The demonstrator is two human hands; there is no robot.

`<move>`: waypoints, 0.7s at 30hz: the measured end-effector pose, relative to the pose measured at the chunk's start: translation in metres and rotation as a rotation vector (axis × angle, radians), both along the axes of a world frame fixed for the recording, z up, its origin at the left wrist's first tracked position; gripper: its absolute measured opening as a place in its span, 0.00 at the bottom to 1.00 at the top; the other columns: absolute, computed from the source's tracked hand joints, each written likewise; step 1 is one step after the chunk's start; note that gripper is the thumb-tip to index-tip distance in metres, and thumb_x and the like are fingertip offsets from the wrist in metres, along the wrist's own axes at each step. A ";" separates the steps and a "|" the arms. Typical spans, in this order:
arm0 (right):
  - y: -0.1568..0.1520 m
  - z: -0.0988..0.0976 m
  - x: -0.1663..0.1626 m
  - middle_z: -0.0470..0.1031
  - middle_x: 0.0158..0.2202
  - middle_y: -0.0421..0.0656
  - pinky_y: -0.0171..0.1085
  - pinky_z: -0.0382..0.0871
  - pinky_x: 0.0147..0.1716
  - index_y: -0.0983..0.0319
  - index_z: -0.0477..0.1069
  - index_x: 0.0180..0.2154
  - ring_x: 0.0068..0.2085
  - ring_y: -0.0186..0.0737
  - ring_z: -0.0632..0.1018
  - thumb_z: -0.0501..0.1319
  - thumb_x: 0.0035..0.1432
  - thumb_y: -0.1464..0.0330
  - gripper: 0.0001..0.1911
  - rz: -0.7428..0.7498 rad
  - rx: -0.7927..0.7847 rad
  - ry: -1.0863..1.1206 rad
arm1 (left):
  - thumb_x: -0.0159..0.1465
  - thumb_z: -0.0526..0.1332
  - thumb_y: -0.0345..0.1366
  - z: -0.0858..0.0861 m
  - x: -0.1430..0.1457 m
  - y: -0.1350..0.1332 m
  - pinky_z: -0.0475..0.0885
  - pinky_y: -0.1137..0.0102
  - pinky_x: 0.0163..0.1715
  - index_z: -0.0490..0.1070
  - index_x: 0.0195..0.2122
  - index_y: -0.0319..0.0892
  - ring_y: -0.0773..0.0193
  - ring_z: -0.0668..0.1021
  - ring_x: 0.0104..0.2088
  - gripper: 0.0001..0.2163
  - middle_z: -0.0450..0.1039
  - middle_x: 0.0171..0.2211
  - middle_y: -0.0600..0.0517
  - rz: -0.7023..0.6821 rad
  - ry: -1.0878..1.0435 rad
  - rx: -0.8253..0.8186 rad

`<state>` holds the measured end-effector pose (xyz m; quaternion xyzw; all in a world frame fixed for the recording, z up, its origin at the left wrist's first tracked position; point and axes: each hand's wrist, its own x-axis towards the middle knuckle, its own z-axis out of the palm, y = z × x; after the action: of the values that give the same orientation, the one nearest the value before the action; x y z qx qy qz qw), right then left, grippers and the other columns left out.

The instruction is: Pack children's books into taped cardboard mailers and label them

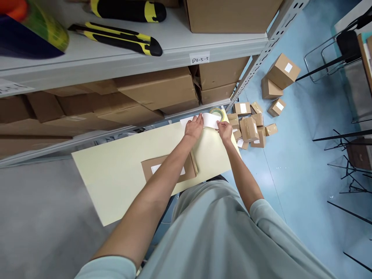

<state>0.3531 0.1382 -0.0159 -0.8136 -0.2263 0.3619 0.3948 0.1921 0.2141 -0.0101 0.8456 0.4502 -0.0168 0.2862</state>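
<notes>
My left hand (194,127) lies with its fingers flat on a strip of white label paper (210,120) at the far side of the cream-coloured tabletop (122,166). With closed fingers, my right hand (224,130) pinches the near right corner of that paper, which curves up between both hands. Just behind it is a roll of tape (217,112) with a yellow-green rim. A flat cardboard box (190,168) rests near the table's front edge, bearing a white label (155,168); my left forearm covers part of it.
Beyond the table stands a metal shelf (174,48) with cardboard boxes (157,91). Two yellow-black box cutters (122,38) lie on its upper board. Several small parcels (249,129) are piled on the blue floor at right, with larger boxes (283,71) behind. Chair legs (348,170) stand further right.
</notes>
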 end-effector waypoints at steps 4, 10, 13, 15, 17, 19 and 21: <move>-0.008 -0.002 0.006 0.81 0.31 0.40 0.31 0.79 0.30 0.62 0.73 0.34 0.31 0.38 0.86 0.63 0.69 0.57 0.16 -0.035 0.004 -0.004 | 0.69 0.43 0.22 0.000 0.002 0.000 0.69 0.40 0.61 0.63 0.74 0.36 0.40 0.66 0.69 0.33 0.57 0.77 0.36 0.008 0.011 0.002; -0.023 0.000 0.014 0.82 0.34 0.45 0.33 0.80 0.30 0.62 0.73 0.34 0.32 0.41 0.87 0.63 0.69 0.55 0.18 -0.101 0.004 -0.018 | 0.69 0.42 0.22 -0.002 0.004 0.001 0.70 0.44 0.61 0.61 0.75 0.37 0.44 0.66 0.69 0.33 0.58 0.76 0.38 0.012 0.034 0.017; -0.031 0.003 0.017 0.82 0.34 0.46 0.33 0.79 0.29 0.62 0.72 0.34 0.34 0.42 0.87 0.63 0.69 0.55 0.18 -0.127 0.021 -0.009 | 0.69 0.42 0.22 -0.003 0.004 0.000 0.69 0.44 0.62 0.62 0.74 0.38 0.43 0.66 0.70 0.32 0.57 0.77 0.38 0.026 0.031 0.003; -0.039 0.005 0.019 0.81 0.33 0.45 0.34 0.79 0.28 0.62 0.71 0.33 0.33 0.42 0.86 0.64 0.68 0.53 0.19 -0.148 0.040 0.007 | 0.70 0.42 0.21 -0.003 0.004 -0.001 0.69 0.43 0.62 0.62 0.74 0.37 0.43 0.66 0.70 0.32 0.57 0.77 0.38 0.029 0.028 -0.006; -0.049 0.010 0.021 0.79 0.31 0.44 0.35 0.79 0.27 0.61 0.70 0.32 0.32 0.43 0.85 0.64 0.66 0.50 0.21 -0.163 0.059 0.018 | 0.69 0.42 0.21 -0.004 0.004 0.000 0.69 0.44 0.63 0.62 0.74 0.36 0.43 0.65 0.71 0.32 0.57 0.77 0.38 0.028 0.026 -0.010; -0.061 0.016 0.023 0.78 0.31 0.44 0.35 0.78 0.27 0.60 0.69 0.33 0.32 0.43 0.85 0.62 0.65 0.46 0.24 -0.166 0.075 0.014 | 0.69 0.46 0.23 -0.003 0.002 0.002 0.70 0.44 0.63 0.62 0.73 0.36 0.43 0.65 0.71 0.31 0.56 0.77 0.37 0.023 0.021 -0.019; -0.073 0.026 0.023 0.77 0.31 0.43 0.35 0.78 0.27 0.60 0.69 0.34 0.32 0.43 0.84 0.61 0.63 0.42 0.27 -0.153 0.092 0.010 | 0.70 0.52 0.27 -0.001 0.000 0.004 0.69 0.46 0.65 0.64 0.72 0.37 0.43 0.65 0.72 0.29 0.56 0.77 0.38 0.025 0.005 -0.039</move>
<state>0.3763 0.0656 0.0099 -0.8078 -0.1777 0.3240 0.4593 0.1924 0.2180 -0.0110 0.8340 0.4612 -0.0243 0.3019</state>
